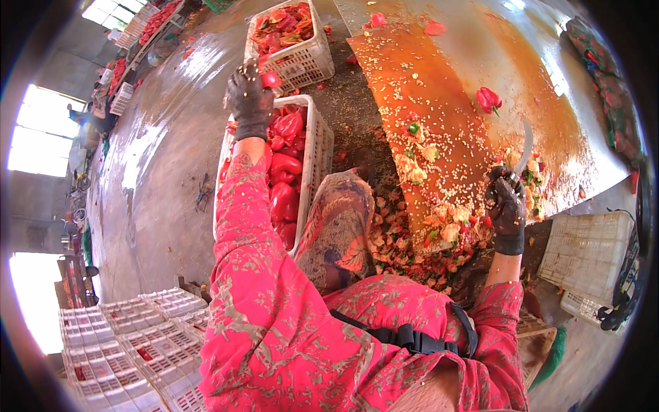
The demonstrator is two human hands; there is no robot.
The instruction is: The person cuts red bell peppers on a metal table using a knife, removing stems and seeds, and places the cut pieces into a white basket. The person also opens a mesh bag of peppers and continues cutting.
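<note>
My left hand (249, 103), in a dark seed-flecked glove, reaches out between two crates. A red pepper piece (270, 79) shows between its thumb and fingers; the palm side is hidden. Beneath that arm stands a white plastic crate (320, 154) with whole red bell peppers (284, 198). The farther white crate (306, 64) holds cut red peppers (283, 28). My right hand (505, 203), also gloved, grips a knife with a curved blade (525, 147) pointing up and away. It is above the near edge of a wet, orange-stained board (437, 98) strewn with seeds and pepper cores (412, 169).
One red pepper with a green stem (488, 101) lies on the metal sheet (515, 62). Pepper waste (396, 242) is heaped on the floor beside my knee. Stacked white crates (139, 345) stand at lower left, and more crates (587, 252) at right. Filled mesh sacks (600, 77) line the far right.
</note>
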